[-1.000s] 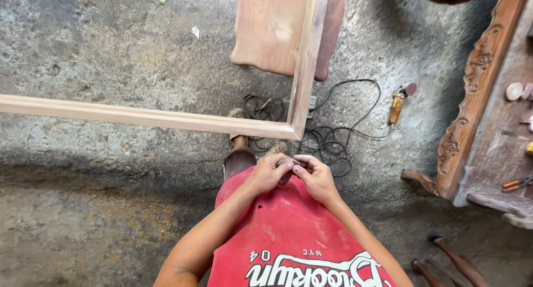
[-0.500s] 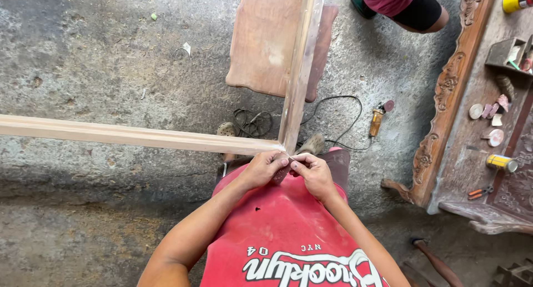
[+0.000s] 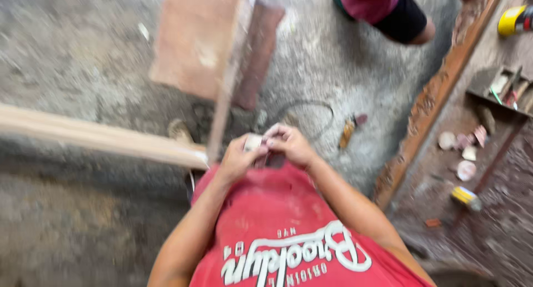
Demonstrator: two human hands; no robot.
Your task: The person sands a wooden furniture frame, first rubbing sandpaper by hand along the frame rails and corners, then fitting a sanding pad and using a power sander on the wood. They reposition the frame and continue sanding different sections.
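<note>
Left hand (image 3: 237,160) and right hand (image 3: 290,144) meet in front of the red shirt (image 3: 277,226), pinching a small pale piece (image 3: 253,142); its kind is blurred. The wooden frame (image 3: 105,138) corner lies just left of the hands. A second person (image 3: 383,9) stands beyond it.

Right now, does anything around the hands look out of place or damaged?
Nothing looks damaged, though the frame is blurred. A cable and an orange-handled tool lie loose on the concrete floor, beyond both hands.
</note>
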